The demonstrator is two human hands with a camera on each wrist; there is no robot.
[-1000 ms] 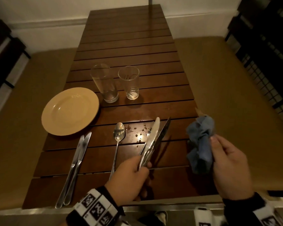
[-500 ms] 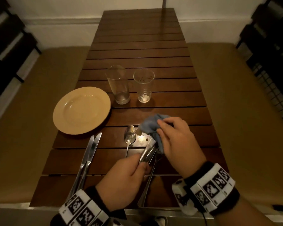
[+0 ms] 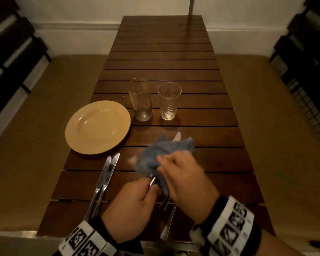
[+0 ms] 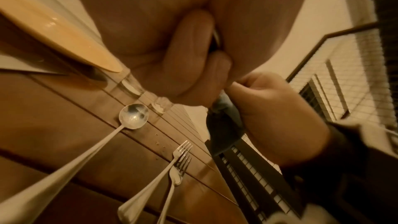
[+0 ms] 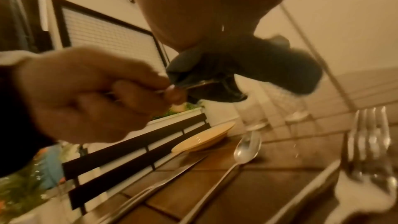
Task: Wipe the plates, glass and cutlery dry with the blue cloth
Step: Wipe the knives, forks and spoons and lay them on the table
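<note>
Hands grip knife (image 3: 177,136) & cloth (image 3: 163,154); plate (image 3: 98,127), glasses (image 3: 140,99), spoon (image 4: 134,116), forks (image 4: 178,157) nearby.

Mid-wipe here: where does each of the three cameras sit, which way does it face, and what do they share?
Head: above, facing down the brown slatted table; both hands visible.
Left wrist: under the left hand, looking along the tabletop at the silver spoon and the right hand.
Right wrist: under the right hand, facing the left hand.
Shared: the blue cloth, the round yellow plate.
</note>
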